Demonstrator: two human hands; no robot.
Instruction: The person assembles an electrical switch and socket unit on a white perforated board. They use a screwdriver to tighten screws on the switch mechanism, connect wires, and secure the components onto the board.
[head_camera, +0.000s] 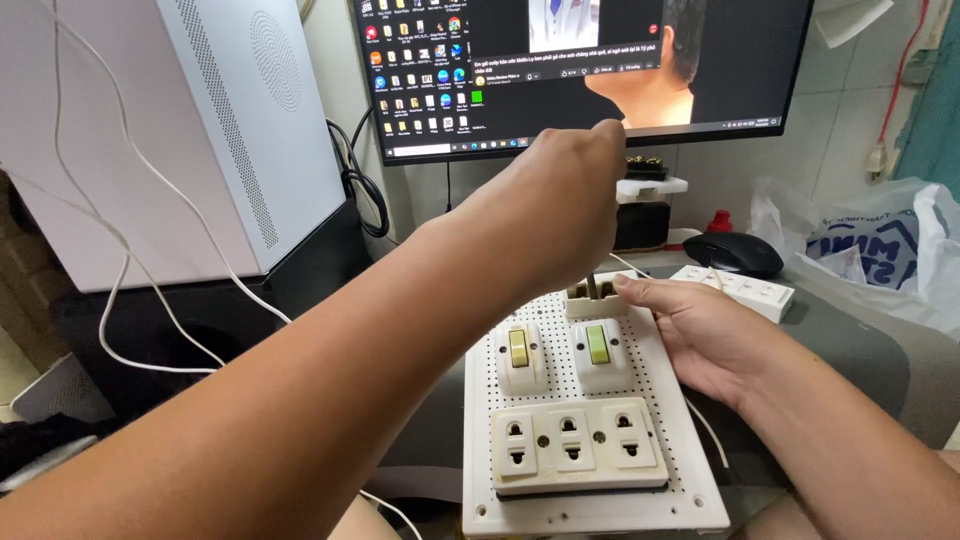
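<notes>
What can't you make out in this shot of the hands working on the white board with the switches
Head view only:
- Tool in the left hand: the fist hides all but a dark shaft above the small block.
- Block's top: partly covered by the right hand and that shaft.
- Perforated board: near edge cut off by the frame.
- Monitor icons: too small.
</notes>
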